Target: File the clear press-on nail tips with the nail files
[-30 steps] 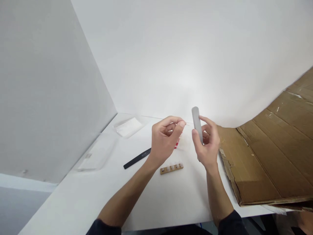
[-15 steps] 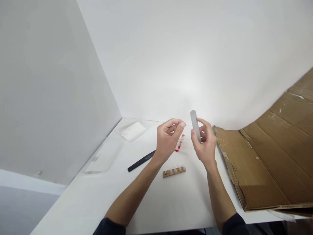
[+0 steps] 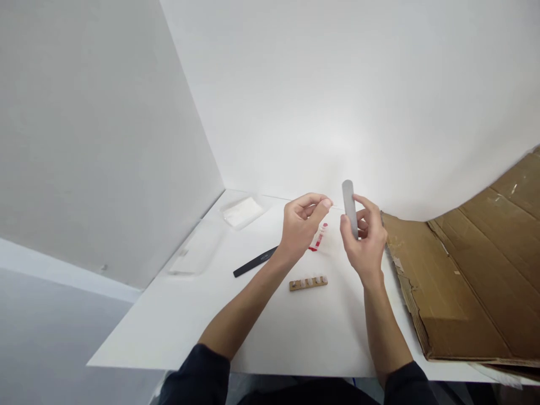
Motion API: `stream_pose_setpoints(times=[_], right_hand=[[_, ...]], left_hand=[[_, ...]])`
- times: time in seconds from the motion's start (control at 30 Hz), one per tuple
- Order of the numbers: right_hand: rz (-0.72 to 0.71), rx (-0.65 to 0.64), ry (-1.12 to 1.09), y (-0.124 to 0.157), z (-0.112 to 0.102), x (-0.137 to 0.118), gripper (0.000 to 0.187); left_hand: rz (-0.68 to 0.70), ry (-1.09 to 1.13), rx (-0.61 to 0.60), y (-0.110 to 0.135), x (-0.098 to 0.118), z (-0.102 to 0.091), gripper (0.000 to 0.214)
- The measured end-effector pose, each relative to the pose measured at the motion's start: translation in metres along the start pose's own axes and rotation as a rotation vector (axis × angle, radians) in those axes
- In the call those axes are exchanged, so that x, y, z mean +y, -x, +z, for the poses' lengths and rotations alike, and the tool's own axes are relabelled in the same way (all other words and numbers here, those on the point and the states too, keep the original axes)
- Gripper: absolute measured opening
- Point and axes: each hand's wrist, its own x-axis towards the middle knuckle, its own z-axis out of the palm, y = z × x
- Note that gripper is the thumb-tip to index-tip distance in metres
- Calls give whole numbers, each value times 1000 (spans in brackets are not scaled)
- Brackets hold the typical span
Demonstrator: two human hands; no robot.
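My right hand (image 3: pixel 365 242) holds a grey nail file (image 3: pixel 349 203) upright above the white table (image 3: pixel 295 332). My left hand (image 3: pixel 301 228) is raised just to the left of it, its thumb and forefinger pinched on something small and clear that I cannot make out. Below the hands, on the table, lies a small wooden strip (image 3: pixel 308 283) carrying several pale nail tips. A small red and white tube (image 3: pixel 318 237) lies between the hands, farther back.
A black nail file (image 3: pixel 255 262) lies left of my left wrist. Two clear plastic packets (image 3: pixel 242 211) (image 3: pixel 194 254) lie near the left wall. A flattened cardboard sheet (image 3: pixel 472 264) covers the table's right side. White walls close off the back and left.
Both hands keep their hold, close together. The view has shifted, so everything sits a little more to the right in the picture.
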Motion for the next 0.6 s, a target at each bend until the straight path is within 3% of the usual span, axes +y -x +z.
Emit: stream_pose_setpoints(times=[0.2,0.33,0.43,0.6], right_hand=[[-89,-35,-15,3,3,-1,39],[-73,52,15,3,5,3,41],[-126,-11,-17,3,7,5,39],[-35,63,24,1,6,9,38]], left_hand=[[-22,0,-4,0,-1,-2,32],[-28,1,2,0,-2,-1,31],[-51,12,-10,1,-3,-3,33],[-25,-10,7,1,-2,-2,33]])
